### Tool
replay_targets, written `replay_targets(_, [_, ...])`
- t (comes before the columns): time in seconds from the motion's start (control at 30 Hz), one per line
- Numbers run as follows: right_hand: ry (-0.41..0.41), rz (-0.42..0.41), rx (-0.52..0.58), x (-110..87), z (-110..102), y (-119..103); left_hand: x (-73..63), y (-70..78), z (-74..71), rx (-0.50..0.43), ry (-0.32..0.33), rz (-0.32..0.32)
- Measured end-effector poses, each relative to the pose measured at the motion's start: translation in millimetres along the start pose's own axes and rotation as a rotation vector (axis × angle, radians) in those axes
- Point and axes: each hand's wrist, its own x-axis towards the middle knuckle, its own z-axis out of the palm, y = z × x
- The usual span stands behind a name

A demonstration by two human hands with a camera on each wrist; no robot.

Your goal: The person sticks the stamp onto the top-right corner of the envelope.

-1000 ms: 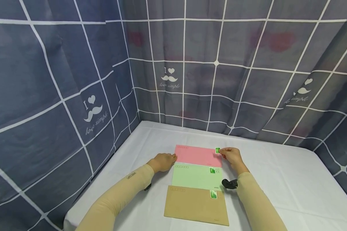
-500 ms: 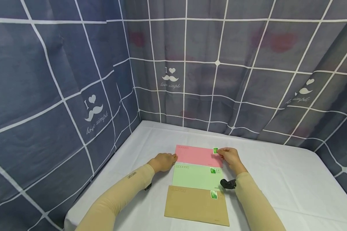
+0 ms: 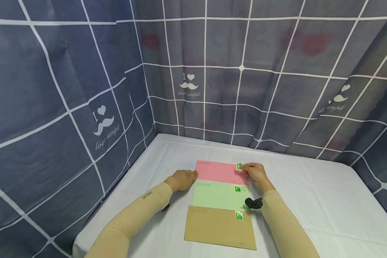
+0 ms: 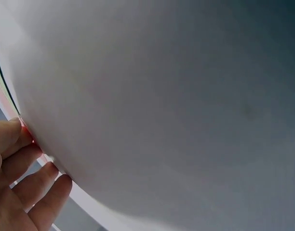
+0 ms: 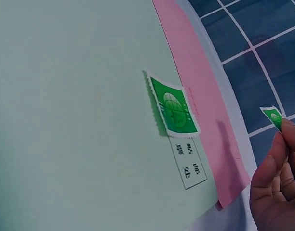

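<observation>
In the head view a pink envelope [image 3: 217, 172] lies at the back of a column of three envelopes. My left hand [image 3: 182, 180] rests at its left edge; in the left wrist view the extended fingers [image 4: 52, 199] touch the edge. My right hand [image 3: 256, 175] pinches a small green postage stamp [image 3: 239, 166] between thumb and index finger, over the pink envelope's top right corner. In the right wrist view the held stamp [image 5: 273, 115] stands tilted, clear of the paper. A light green envelope [image 3: 213, 195] and a brown envelope [image 3: 217, 229] lie nearer me.
One green stamp [image 3: 237, 188] lies on the light green envelope, its edges curling up in the right wrist view, beside a printed box [image 5: 188, 163]. Another stamp [image 3: 239, 215] lies on the brown envelope. A white cloth covers the table [image 3: 325, 200]; dark checked curtains [image 3: 219, 82] surround it.
My right hand has shifted slightly left with the stamp, bringing it further over the pink envelope's corner. The left hand stays in place.
</observation>
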Motion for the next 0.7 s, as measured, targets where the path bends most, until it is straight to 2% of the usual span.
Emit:
replay_targets(0.43, [0.000, -0.003, -0.036, 3.9, 1.0, -3.6, -3.4, 1.3, -2.7, -0.057, 0.001, -0.024])
replay_targets(0.7, [-0.017, -0.012, -0.033, 6.4, 4.8, -0.9, -3.1, 1.7, -2.1, -0.054, 0.004, -0.018])
